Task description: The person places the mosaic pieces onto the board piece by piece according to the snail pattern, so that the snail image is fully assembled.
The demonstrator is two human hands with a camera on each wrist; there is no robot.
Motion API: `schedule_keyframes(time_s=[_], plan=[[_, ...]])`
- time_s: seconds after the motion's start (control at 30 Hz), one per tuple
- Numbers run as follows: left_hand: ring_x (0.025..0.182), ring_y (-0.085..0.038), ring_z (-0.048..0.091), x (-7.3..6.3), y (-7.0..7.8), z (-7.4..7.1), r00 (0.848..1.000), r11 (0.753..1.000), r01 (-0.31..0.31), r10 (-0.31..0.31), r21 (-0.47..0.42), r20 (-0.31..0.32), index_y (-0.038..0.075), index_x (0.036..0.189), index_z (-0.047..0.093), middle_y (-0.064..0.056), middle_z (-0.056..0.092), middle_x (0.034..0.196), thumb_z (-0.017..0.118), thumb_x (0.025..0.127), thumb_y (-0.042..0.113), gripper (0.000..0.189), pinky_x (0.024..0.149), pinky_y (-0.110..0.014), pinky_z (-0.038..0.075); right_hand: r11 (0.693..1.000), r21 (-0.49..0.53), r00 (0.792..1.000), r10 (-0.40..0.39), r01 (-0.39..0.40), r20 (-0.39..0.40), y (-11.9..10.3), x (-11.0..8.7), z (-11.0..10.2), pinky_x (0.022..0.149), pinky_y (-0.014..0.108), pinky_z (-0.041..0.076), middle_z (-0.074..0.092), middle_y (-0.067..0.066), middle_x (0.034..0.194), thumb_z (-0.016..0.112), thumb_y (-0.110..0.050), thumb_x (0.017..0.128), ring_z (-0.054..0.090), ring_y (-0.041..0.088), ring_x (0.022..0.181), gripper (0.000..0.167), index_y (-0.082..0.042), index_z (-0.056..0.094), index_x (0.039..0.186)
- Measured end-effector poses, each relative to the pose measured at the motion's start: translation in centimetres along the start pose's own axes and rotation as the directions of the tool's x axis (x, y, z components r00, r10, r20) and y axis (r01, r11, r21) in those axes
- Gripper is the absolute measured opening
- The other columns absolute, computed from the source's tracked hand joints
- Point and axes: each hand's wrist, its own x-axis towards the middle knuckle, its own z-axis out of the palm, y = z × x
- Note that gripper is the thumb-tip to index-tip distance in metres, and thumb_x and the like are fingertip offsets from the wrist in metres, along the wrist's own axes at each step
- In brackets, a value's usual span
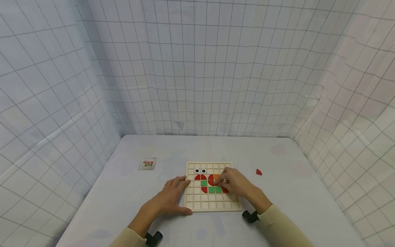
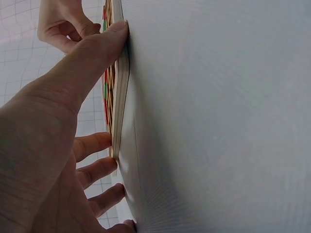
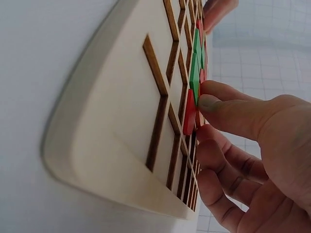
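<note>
A pale wooden grid board point(image 1: 213, 205) lies on the table with coloured tiles in its cells. Two eye tiles point(image 1: 197, 171) stand above red quarter-round tiles point(image 1: 198, 177), green square tiles point(image 1: 211, 189) and an orange tile point(image 1: 217, 176). My left hand point(image 1: 171, 198) steadies the board, its thumb at the front edge and its spread fingers along the left side. Over the right part of the pattern, my right hand point(image 1: 236, 183) pinches a small orange tile point(image 3: 198, 116) between thumb and forefinger, low in the grid beside a red tile point(image 3: 188, 112); the fingertips mostly hide it.
A loose red quarter-round piece point(image 1: 258, 172) lies on the table right of the board. Back left is a small card point(image 1: 147, 164) with a printed tile picture. White grid-lined cloth walls point(image 1: 197, 85) enclose the table at the back and sides.
</note>
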Motion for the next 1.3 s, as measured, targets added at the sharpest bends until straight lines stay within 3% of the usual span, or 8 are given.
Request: schedule_keyframes(time_s=[0.33, 0.53, 0.93, 1.13, 1.3], plan=[[0.166, -0.051, 0.043, -0.1, 0.2, -0.2, 1.0, 1.0, -0.01, 0.01, -0.008, -0.004, 0.013, 0.176, 0.049, -0.015, 0.04, 0.187, 0.103, 0.082, 0.063, 0.119, 0.13, -0.073, 0.049, 0.999, 0.038, 0.999, -0.033, 0.032, 0.005, 0.9, -0.4, -0.6, 0.081, 0.023, 0.056, 0.077, -0.007, 0.107, 0.083, -0.008, 0.107, 0.062, 0.005, 0.094, 0.016, -0.017, 0.094, 0.115], [0.167, -0.051, 0.042, -0.2, 0.3, -0.3, 1.0, 1.0, -0.004, 0.004, -0.002, -0.003, 0.013, 0.176, 0.049, -0.015, 0.04, 0.187, 0.103, 0.083, 0.063, 0.119, 0.131, -0.072, 0.048, 1.0, 0.024, 0.999, 0.019, -0.019, -0.027, 1.6, -0.8, -1.6, 0.075, 0.022, 0.054, 0.081, -0.005, 0.109, 0.084, -0.009, 0.107, 0.06, 0.005, 0.085, 0.013, -0.014, 0.092, 0.116], [0.167, -0.052, 0.041, 0.0, 0.0, -0.1, 1.0, 1.0, -0.008, 0.008, 0.003, 0.001, 0.014, 0.176, 0.048, -0.014, 0.04, 0.187, 0.102, 0.084, 0.062, 0.117, 0.131, -0.072, 0.048, 0.988, 0.005, 0.983, 0.151, -0.152, -0.108, 4.7, -2.4, -3.5, 0.066, 0.023, 0.053, 0.081, -0.001, 0.114, 0.084, -0.011, 0.108, 0.061, 0.009, 0.084, 0.017, -0.014, 0.089, 0.124], [0.167, -0.052, 0.041, 0.0, -0.1, 0.0, 1.0, 1.0, -0.011, 0.011, 0.001, 0.002, 0.014, 0.176, 0.049, -0.014, 0.04, 0.187, 0.102, 0.084, 0.064, 0.117, 0.13, -0.072, 0.048, 0.979, -0.002, 0.967, 0.203, -0.206, -0.156, 6.4, -3.6, -4.3, 0.076, 0.025, 0.055, 0.08, 0.005, 0.119, 0.085, -0.011, 0.107, 0.063, 0.012, 0.091, 0.021, -0.014, 0.088, 0.128], [0.167, -0.051, 0.041, -0.1, -0.1, 0.0, 1.0, 1.0, -0.014, 0.014, -0.003, 0.002, 0.014, 0.176, 0.049, -0.014, 0.039, 0.187, 0.102, 0.084, 0.063, 0.117, 0.13, -0.072, 0.049, 0.968, -0.008, 0.948, 0.244, -0.251, -0.205, 7.7, -4.5, -5.1, 0.076, 0.026, 0.053, 0.079, 0.009, 0.118, 0.086, -0.009, 0.105, 0.062, 0.016, 0.091, 0.025, -0.011, 0.088, 0.129]])
